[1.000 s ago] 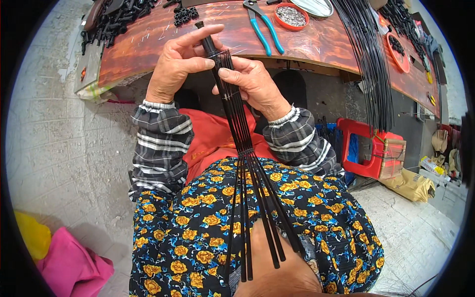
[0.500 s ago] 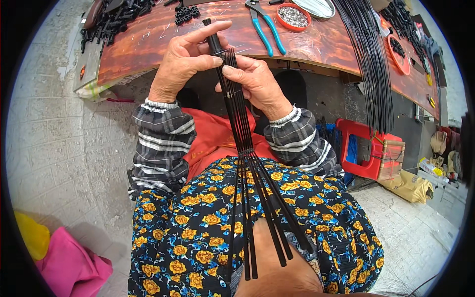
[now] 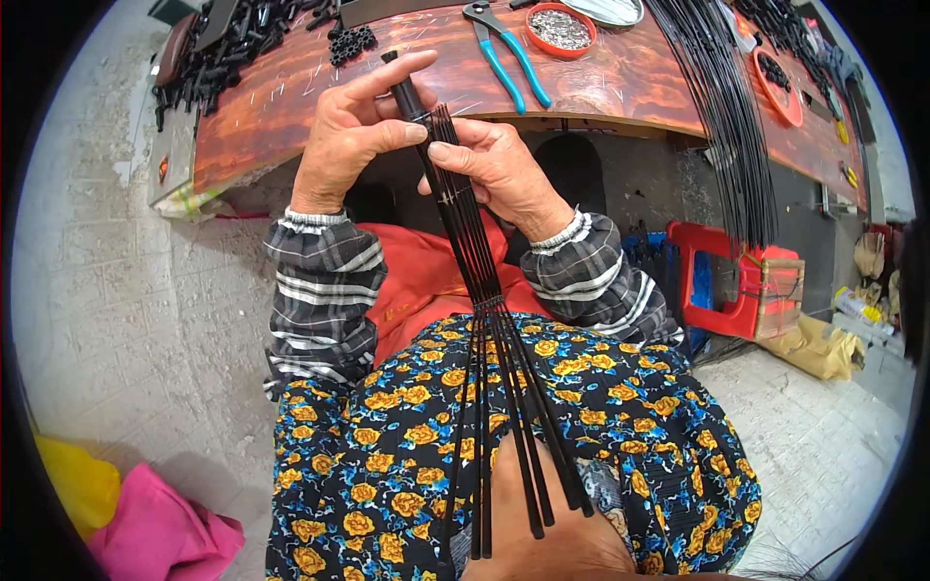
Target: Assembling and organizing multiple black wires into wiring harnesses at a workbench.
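A black umbrella frame (image 3: 472, 247) slants down from my hands over my lap, its thin ribs bunched along the shaft and fanning apart at the lower end. My left hand (image 3: 339, 140) is closed round the upper shaft near a black plastic piece (image 3: 408, 97), thumb pressed on it, index finger stretched across the top. From the other side, my right hand (image 3: 504, 174) pinches the upper rib ends between thumb and fingers. The exact spot where both thumbs meet the ribs is partly hidden by the fingers.
On the wooden table (image 3: 281, 116) lie blue-handled pliers (image 3: 504, 60), a red bowl of small metal parts (image 3: 560, 34) and black plastic parts (image 3: 232, 58). A bundle of black ribs (image 3: 731, 145) hangs over the edge at right, above a red stool (image 3: 717, 290).
Both hands keep their grip on the umbrella frame. The upper end of the frame appears slightly further left and lower, and the whole view has shifted a little.
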Demonstrator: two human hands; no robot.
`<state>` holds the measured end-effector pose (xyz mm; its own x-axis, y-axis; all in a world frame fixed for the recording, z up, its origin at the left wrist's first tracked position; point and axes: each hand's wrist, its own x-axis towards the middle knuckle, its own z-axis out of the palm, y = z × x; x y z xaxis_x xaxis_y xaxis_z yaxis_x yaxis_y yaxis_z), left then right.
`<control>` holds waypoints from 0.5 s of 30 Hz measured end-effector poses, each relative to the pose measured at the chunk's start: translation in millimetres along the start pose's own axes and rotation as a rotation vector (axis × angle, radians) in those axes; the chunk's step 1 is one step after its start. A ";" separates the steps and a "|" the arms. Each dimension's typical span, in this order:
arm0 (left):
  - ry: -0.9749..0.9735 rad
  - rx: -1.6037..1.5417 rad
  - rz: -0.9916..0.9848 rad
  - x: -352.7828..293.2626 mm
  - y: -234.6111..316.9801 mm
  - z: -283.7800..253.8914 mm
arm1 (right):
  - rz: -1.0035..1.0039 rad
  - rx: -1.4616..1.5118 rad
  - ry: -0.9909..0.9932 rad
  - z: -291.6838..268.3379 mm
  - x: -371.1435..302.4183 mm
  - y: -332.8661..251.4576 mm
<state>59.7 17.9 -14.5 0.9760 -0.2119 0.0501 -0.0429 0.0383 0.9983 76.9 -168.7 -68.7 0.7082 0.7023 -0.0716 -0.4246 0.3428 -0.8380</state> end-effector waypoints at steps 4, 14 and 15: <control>-0.013 -0.110 0.069 3.3 -17.3 -4.9 | 0.010 -0.032 -0.022 -1.8 -2.3 -2.3; -0.167 -0.281 0.260 14.8 -41.9 -16.2 | -0.016 -0.035 -0.060 -3.6 -1.7 -3.7; -0.197 -0.313 0.283 14.8 -43.2 -16.4 | -0.013 -0.024 -0.081 -2.8 -1.1 -3.1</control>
<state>79.6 29.1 -57.3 0.8749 -0.3310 0.3536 -0.2052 0.4080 0.8896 79.1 -172.3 -67.6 0.6655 0.7462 -0.0176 -0.4015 0.3380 -0.8512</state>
